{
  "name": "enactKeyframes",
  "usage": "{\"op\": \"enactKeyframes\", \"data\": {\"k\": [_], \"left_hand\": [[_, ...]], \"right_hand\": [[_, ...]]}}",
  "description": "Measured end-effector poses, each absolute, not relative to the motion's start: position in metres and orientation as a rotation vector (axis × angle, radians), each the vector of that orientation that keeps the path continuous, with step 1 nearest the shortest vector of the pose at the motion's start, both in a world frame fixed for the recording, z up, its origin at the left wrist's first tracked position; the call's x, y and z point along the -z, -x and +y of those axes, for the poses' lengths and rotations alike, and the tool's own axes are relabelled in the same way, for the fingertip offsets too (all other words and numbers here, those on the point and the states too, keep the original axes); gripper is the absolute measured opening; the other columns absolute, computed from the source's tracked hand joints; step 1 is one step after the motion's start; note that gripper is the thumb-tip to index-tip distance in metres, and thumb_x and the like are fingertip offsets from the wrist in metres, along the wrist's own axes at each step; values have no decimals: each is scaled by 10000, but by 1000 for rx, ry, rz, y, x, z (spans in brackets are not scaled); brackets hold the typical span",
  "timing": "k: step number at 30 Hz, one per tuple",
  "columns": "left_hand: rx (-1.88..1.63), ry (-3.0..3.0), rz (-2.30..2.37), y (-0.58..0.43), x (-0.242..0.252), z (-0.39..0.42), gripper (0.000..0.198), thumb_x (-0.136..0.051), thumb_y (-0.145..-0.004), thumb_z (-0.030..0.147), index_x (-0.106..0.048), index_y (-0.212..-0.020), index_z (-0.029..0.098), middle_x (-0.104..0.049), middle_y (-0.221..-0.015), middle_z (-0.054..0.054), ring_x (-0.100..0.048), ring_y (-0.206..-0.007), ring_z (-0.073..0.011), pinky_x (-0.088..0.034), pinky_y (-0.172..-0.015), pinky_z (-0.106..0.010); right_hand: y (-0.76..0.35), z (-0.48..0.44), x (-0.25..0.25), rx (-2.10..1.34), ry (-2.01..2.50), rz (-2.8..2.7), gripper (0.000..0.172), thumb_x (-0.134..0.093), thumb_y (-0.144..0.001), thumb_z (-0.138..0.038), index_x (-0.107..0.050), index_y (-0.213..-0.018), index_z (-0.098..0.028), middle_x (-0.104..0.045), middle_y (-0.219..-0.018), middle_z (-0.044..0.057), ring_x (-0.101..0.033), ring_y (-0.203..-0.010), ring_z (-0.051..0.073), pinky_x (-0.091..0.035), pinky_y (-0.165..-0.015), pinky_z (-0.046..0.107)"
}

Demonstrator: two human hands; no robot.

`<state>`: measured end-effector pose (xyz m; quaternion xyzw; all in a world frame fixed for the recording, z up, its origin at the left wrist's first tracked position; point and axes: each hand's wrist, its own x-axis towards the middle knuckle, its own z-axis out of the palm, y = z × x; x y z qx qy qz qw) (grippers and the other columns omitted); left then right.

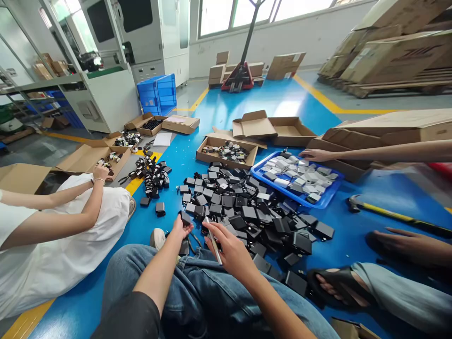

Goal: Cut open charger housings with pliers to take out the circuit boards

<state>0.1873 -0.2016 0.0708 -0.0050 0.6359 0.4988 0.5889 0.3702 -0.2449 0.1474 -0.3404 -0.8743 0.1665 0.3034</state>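
1. Blue floor (pixel 275 101), wide across the frame, with lots of stuff spread over the middle.
2. Big loose heap of black blocks (pixel 228 201), in the middle of the frame. By the look of it, plenty left to handle here.
3. Blue tray (pixel 318 205), right of the middle, with many white and gray pieces (pixel 300 174) inside. Maybe a finished part, but no way to be sure. At its far edge, another person's hand (pixel 315 154).
4. Open brown box (pixel 222 162), just above the heap, with small mixed bits (pixel 233 151) inside. Maybe sorted out already; cannot tell.
5. Smaller pile of black parts (pixel 152 175), left of the middle, well apart from the tray.
6. Right hand (pixel 229 242), low in the middle, with fingers closed around a thin tool.
7. Left hand (pixel 181 227), just left of that, with fingers curled around one block.
8. Held black block (pixel 185 217), up off the floor. Probably not done yet.
9. Thin pale tool (pixel 214 245), tilted, with its top end near the block but not touching.
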Motion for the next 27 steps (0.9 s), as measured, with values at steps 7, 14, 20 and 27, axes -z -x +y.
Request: {"op": "enactKeyframes", "data": {"k": [7, 14, 20, 27], "left_hand": [[-1365, -265, 1430, -116, -201, -86, 352, -542, -921, 389, -559, -1205, 181, -598, -1207, -97, -615, -1004, -199, -546, -857, -408], [-1512, -658, 1546, -9, -247, -37, 412, -522, -921, 445, -546, -1226, 170, -600, -1221, -94, -613, -1026, -208, -523, -888, -429], [-1063, -660, 1834, -4, -142, -115, 326, -535, -924, 393, -579, -1169, 183, -605, -1189, -87, -613, -997, -197, -543, -857, -402], [-622, -972, 1884, -26, -116, -130, 345, -577, -905, 359, -568, -1184, 156, -609, -1180, -90, -618, -1011, -208, -543, -862, -427]], "right_hand": [[-374, -240, -144, -464, 917, -2313, 336, -447, -948, -258, -546, -1269, -242, -642, -1172, 98, -664, -1001, 208, -578, -815, 337], [-374, -242, -147, -487, 889, -2325, 354, -467, -934, -248, -556, -1276, -254, -648, -1190, 97, -661, -1028, 211, -581, -852, 349], [-375, -243, -150, -517, 905, -2339, 339, -447, -943, -260, -569, -1260, -243, -647, -1185, 94, -661, -1022, 203, -575, -849, 334], [-368, -243, -141, -489, 913, -2428, 336, -436, -945, -258, -569, -1250, -213, -638, -1189, 99, -659, -1000, 207, -563, -801, 329]]}}
